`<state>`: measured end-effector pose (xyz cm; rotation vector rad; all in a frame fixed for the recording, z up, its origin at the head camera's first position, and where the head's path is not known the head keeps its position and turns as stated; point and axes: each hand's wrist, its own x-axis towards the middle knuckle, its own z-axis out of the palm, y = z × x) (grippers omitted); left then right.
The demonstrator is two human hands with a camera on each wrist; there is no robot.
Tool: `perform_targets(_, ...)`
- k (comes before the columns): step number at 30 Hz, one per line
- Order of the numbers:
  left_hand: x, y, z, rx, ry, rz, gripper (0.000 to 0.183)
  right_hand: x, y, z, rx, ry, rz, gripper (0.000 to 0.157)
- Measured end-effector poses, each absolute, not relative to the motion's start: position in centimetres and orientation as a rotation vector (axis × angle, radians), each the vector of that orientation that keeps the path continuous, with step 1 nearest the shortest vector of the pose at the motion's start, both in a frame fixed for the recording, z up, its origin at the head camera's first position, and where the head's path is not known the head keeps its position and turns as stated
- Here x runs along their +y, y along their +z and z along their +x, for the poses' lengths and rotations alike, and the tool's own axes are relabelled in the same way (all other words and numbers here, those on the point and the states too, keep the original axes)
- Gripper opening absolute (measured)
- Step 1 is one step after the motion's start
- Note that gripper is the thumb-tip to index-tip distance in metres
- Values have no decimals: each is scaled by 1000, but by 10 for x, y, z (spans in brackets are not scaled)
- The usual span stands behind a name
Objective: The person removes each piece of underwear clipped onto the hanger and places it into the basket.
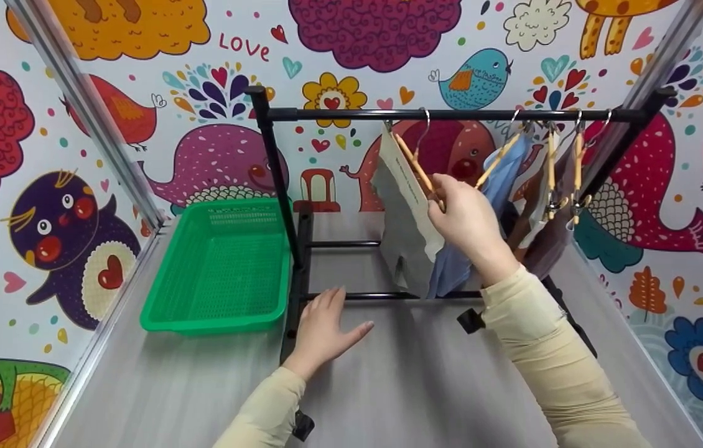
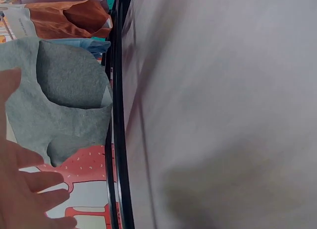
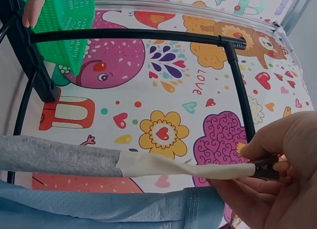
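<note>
My right hand [image 1: 470,218] grips the near end of a wooden clip hanger [image 1: 414,162] whose metal hook is on the rack's top bar [image 1: 339,115]. In the right wrist view, the thumb and fingers close around a black clip [image 3: 266,168] at the hanger's end. A grey garment [image 1: 404,211] with a pale waistband hangs from this hanger. Just right of it hangs a blue garment [image 1: 504,168], partly hidden by my right hand. Low at the rack's left side, my left hand [image 1: 323,330] is spread with nothing in it, its fingertips near the lower bar [image 1: 364,296].
A green plastic basket [image 1: 214,326] stands left of the black rack. Farther right on the bar hang a brown garment [image 2: 69,21] and a mauve one [image 1: 550,252] on clip hangers. Black rack feet [image 1: 470,320] stick out toward me over the grey tabletop [image 1: 401,386].
</note>
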<state>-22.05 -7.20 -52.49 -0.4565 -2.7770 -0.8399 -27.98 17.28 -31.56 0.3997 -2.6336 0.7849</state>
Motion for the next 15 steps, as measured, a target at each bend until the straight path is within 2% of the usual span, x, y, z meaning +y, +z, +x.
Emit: perform_targets(15,-60,-518,-227,-2760,-924,-395,87,181,-313,-279,-2660,688,305,34)
